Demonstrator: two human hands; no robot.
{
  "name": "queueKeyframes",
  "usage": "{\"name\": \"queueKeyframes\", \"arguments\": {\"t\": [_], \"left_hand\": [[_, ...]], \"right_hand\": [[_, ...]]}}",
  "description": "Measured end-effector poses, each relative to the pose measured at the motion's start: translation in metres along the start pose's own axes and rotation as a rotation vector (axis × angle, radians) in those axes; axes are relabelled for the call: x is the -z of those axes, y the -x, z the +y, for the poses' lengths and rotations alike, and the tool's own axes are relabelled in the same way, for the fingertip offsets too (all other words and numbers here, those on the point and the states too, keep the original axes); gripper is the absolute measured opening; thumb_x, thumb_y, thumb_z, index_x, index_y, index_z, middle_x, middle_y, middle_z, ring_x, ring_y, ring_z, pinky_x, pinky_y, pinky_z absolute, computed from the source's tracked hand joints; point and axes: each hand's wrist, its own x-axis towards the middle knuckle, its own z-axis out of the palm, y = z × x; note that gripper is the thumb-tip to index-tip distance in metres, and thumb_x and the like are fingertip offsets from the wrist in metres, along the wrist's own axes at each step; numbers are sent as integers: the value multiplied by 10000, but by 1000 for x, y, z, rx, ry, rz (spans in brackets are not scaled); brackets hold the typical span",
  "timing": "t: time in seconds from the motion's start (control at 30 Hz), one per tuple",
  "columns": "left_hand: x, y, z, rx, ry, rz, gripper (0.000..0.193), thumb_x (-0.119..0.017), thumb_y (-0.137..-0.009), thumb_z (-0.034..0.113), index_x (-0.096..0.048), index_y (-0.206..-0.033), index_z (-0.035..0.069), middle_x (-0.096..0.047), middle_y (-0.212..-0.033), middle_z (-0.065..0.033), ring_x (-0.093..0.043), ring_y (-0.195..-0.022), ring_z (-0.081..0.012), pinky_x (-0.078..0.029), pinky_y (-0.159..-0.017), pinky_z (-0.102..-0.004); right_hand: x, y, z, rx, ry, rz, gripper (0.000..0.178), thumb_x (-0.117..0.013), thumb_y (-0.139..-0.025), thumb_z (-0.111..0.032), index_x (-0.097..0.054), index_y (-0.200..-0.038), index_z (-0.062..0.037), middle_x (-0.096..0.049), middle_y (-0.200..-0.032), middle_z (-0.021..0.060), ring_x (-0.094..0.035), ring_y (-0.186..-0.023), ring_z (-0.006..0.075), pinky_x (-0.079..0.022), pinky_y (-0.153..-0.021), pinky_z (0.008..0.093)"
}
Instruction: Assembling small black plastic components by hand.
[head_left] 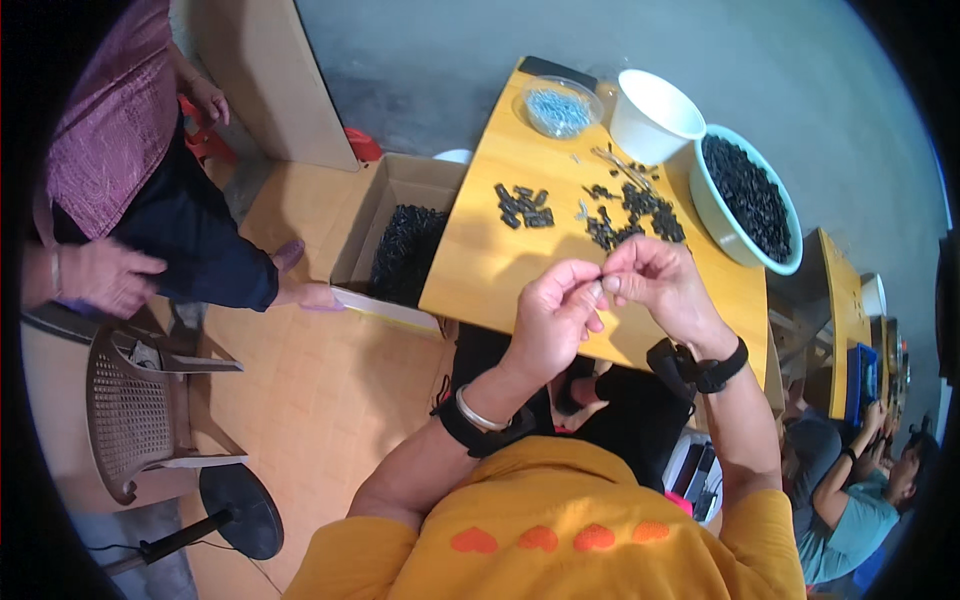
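Above the near part of the yellow table [462, 268], my left hand [556, 310] and my right hand [660, 285] meet fingertip to fingertip. Both pinch closed around a tiny dark piece [602, 281], mostly hidden by the fingers, so its kind is unclear. Just beyond my right hand lies a loose spread of small black parts [650, 212]. To its left sits a smaller group of black cylindrical pieces [524, 206]. A clear round tub [560, 107] of small bluish metal parts stands at the far edge, beside a white bucket [657, 115].
A pale green basin [745, 200] heaped with black parts stands on the table's right. Left of the table, a cardboard box [390, 220] holds many dark pieces. Another person [120, 160] stands at left near a brown chair [135, 420]. A co-worker [860, 510] sits at lower right.
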Motion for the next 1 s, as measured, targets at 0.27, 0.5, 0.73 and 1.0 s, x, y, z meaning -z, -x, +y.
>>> {"name": "queueKeyframes", "arguments": {"t": [0.27, 0.5, 0.73, 1.0], "left_hand": [[-12, 5, 0, -49, -104, 51, 123, -487, -879, 37, -560, -968, -7, -599, -768, -49, -531, -587, -70, -437, -512, -185], [-16, 11, -8, 33, -5, 29, 125, -479, -881, 24, -563, -966, -14, -604, -811, -62, -546, -622, -73, -453, -529, -191], [-20, 7, -8, 104, 24, 1, 180, -500, -871, 30, -552, -1034, -27, -605, -846, -66, -571, -668, -91, -480, -571, -198], [-20, -6, -16, 271, -12, -19, 200, -538, -871, 93, -564, -1046, 2, -606, -839, -49, -583, -699, -100, -507, -636, -231]], "right_hand": [[-32, 27, 36, 262, -70, 376, 30, -588, -836, -25, -591, -836, 4, -571, -768, 15, -528, -684, 72, -437, -633, 200], [-24, 48, 40, 537, 488, 384, 137, -588, -766, 20, -589, -901, -3, -541, -791, 90, -544, -740, 212, -439, -669, 280], [-20, 50, 45, 518, 470, 437, 178, -605, -724, 26, -565, -895, -6, -547, -842, 97, -552, -753, 237, -450, -674, 300], [-8, 47, 58, 529, 506, 468, 187, -604, -717, 21, -569, -898, -12, -558, -851, 113, -564, -772, 259, -460, -676, 316]]}}
